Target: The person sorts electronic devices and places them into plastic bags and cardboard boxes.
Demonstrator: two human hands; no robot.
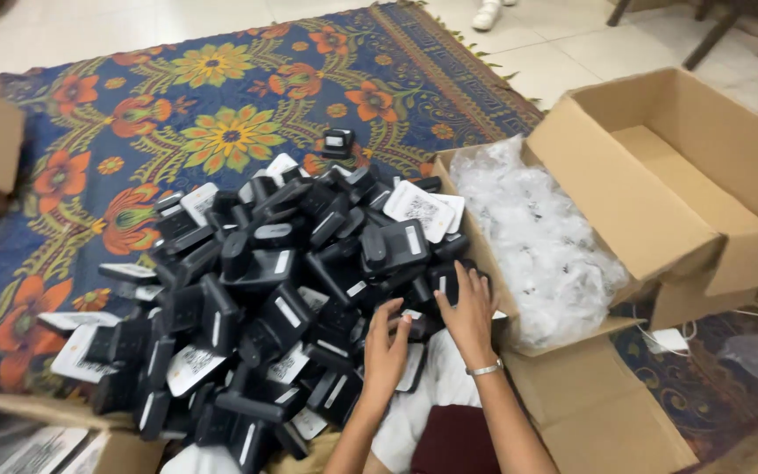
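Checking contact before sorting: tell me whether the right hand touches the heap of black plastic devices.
Touching. The head view shows the right hand with fingers spread flat on the heap of black plastic devices, no gap visible.

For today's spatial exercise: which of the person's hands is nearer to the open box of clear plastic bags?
Right. The right hand rests on black devices beside the box of clear plastic bags; the left hand sits farther from it.

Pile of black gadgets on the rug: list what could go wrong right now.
1. The pile of black gadgets is heaped loosely; with the left hand and right hand both digging at its near edge, pieces above may slide down.
2. The white cards lie loose on top and could get bent or buried.
3. The box of clear bags touches the pile, so gadgets might tumble into it.
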